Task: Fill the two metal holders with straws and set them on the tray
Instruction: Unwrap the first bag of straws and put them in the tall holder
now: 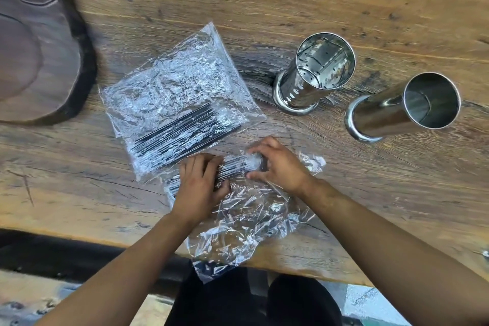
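We are still unwrapping: our left hand (197,184) and right hand (280,164) each close their grip on the bagged straws (238,167) lying on the counter (370,193). Next we judge the bundle must come free of its plastic, as both metal holders (315,74) stand empty, well apart from the tray (39,61)

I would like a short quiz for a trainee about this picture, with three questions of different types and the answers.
1. True or false: both shiny metal cylinder holders, the perforated one and the plain one, already contain straws.
2. What do the left hand and right hand grip together? A) a plastic-wrapped bundle of black straws B) a holder C) the tray
3. Fill in: the round dark wooden tray lies at the far ____ of the table.

Key: 1 false; 2 A; 3 left
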